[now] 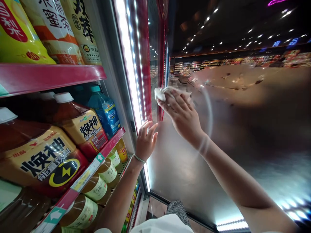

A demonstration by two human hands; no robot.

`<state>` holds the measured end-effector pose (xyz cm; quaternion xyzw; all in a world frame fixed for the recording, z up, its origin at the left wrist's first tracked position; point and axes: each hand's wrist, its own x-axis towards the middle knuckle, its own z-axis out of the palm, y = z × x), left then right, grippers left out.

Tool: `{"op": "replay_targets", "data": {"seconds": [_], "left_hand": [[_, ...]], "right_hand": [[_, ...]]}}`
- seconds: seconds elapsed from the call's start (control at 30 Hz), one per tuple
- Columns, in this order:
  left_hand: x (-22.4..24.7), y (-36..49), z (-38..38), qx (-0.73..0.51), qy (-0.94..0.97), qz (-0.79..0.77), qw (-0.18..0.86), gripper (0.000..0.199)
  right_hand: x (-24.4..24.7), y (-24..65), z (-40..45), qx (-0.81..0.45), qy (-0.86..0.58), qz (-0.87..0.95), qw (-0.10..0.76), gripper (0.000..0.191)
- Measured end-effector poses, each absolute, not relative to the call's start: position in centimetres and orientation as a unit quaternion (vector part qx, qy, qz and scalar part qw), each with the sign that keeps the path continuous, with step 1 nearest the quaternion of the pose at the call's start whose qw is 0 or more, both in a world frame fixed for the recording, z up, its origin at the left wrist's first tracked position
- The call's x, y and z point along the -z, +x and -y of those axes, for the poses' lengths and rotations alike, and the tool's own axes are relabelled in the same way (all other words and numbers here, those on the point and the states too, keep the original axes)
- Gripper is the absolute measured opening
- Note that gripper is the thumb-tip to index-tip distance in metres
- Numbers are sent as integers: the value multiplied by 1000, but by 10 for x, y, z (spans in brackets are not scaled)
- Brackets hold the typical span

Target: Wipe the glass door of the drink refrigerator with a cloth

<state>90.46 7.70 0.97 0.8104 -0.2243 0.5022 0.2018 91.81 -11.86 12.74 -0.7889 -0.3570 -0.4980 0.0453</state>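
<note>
My right hand [183,115] presses a crumpled white cloth [160,94] against the glass door [184,161], its fingers spread over the cloth near the door's red-edged side. Lower and to the left, my left hand [146,140] is raised beside the bright light strip [130,64], with fingers apart and slightly bent and nothing in them. A thin band circles the left wrist. Reflections and a hazy patch show on the glass around my right forearm.
Shelves with red edges [53,76] hold large bottles [51,158], a blue bottle [109,113] and smaller bottles at my left. The door's bottom frame [194,218] lies low in view. Store shelves stand far beyond the glass.
</note>
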Motion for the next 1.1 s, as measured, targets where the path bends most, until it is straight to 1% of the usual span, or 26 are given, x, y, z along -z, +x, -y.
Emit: {"op": "replay_targets", "data": {"seconds": [0.13, 0.27, 0.43, 0.57, 0.7, 0.83, 0.97, 1.1], "left_hand": [[-4, 904, -77, -504, 809, 221, 204, 44], [0, 903, -76, -498, 812, 215, 214, 43], [3, 904, -75, -497, 811, 221, 217, 43], [4, 905, -76, -510, 803, 221, 214, 43], [6, 903, -77, -506, 806, 219, 215, 43], [9, 900, -78, -505, 808, 210, 218, 41], [15, 898, -80, -495, 815, 205, 220, 39], [21, 896, -85, -492, 817, 201, 224, 40]], "right_hand": [[-109, 914, 122, 463, -794, 395, -2, 67], [-103, 912, 127, 500, -794, 345, 19, 66], [-93, 912, 126, 491, -782, 382, -10, 61], [-89, 911, 122, 512, -788, 341, 16, 57], [-88, 911, 120, 482, -793, 373, -12, 53], [-89, 915, 115, 504, -793, 344, -5, 48], [-93, 922, 104, 476, -785, 395, -28, 46], [-96, 932, 92, 497, -784, 370, -11, 44]]}}
